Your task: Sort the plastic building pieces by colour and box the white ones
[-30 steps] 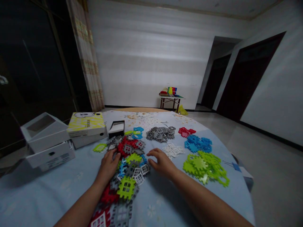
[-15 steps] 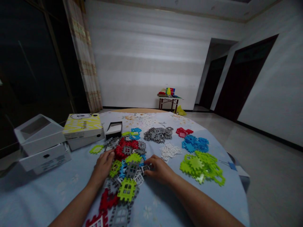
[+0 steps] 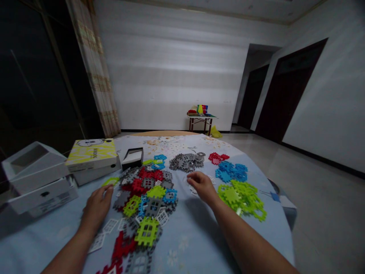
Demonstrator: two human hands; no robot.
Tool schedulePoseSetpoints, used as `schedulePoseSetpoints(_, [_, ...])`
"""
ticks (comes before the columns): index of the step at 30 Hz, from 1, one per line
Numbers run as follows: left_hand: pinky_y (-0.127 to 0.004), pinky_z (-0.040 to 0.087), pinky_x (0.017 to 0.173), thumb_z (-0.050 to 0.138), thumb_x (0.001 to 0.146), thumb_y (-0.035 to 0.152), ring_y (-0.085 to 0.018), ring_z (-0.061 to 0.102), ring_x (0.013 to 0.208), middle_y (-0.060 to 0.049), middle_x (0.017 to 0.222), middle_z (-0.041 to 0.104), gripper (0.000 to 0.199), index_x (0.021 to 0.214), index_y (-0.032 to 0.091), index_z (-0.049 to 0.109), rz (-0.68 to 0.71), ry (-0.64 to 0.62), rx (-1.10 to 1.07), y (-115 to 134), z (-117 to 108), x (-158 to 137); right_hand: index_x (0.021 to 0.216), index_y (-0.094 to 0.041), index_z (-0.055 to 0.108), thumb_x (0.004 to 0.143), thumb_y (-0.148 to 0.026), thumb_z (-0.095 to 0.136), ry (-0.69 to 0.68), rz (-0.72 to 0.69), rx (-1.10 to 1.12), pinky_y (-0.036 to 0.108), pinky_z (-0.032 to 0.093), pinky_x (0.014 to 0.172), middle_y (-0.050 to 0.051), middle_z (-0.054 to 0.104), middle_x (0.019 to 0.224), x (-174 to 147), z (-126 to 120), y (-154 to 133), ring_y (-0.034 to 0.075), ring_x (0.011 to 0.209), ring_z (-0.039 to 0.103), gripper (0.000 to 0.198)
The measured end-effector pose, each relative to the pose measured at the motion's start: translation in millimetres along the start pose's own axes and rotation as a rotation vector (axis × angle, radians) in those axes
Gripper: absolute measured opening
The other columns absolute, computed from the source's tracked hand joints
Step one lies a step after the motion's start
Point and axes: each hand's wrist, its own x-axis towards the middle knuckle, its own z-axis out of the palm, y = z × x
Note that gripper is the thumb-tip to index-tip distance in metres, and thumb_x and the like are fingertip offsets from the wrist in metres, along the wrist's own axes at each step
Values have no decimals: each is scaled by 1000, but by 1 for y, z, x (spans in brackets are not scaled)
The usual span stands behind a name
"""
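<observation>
Many notched pieces [image 3: 148, 207], lime, red, grey, blue, some windowed

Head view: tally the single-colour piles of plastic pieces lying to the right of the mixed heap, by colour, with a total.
Gray pile: 1
Red pile: 1
Blue pile: 1
Green pile: 1
White pile, partly hidden by the right hand: 1
Total: 5 piles
</observation>
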Motion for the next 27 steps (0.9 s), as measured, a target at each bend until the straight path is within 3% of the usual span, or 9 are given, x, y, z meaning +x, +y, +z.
schedulePoseSetpoints(3, [-40, 46, 92, 45, 73, 48, -25, 61, 99, -3, 97, 70, 33, 86, 27, 66, -11, 6, -8, -3, 0, 1, 91, -15, 66, 74, -32, 58, 232, -34, -61, 30, 46, 69, 6, 65, 86, 10, -22, 6, 16, 70, 55, 25])
schedulePoseSetpoints(6, [-41, 46, 92, 46, 73, 50, -26, 61, 100, -3, 98, 69, 34, 87, 27, 66, -21, 3, -7, -6, 2, 1, 91, -15, 66, 75, -34, 55, 291, -29, -96, 31, 46, 71, 8, 66, 87, 11, -31, 10, 17, 72, 57, 26])
schedulePoseSetpoints(9, [-41, 44, 94, 43, 73, 53, -27, 59, 103, -6, 104, 68, 42, 92, 24, 66, -43, -1, 10, -6, 0, 3, 89, -15, 66, 77, -33, 52, 211, -22, -88, 30, 46, 68, 7, 67, 84, 4, -26, 8, 17, 71, 57, 26])
schedulePoseSetpoints(13, [-34, 42, 97, 33, 76, 52, -24, 58, 108, -12, 110, 66, 54, 101, 16, 64, -51, -10, 76, -4, -8, 10, 88, -16, 67, 78, -29, 50, 7, -54, -129, 28, 45, 64, 5, 66, 79, -13, -9, -1, 16, 68, 57, 23])
schedulePoseSetpoints(18, [-36, 42, 95, 35, 77, 42, -26, 58, 110, -14, 114, 65, 49, 103, 13, 64, -55, -88, 224, -5, -6, 31, 87, -17, 67, 78, -22, 48, -239, -133, -209, 28, 45, 66, 5, 65, 80, -36, 6, -3, 15, 69, 58, 21])
schedulePoseSetpoints(27, [-39, 33, 104, 39, 76, 29, -27, 47, 124, -16, 123, 60, 43, 104, 10, 65, -1, -225, 312, -13, 24, 48, 88, -17, 66, 79, -18, 47, -271, -58, -223, 29, 46, 73, 6, 66, 84, -45, 13, 11, 17, 77, 60, 21])
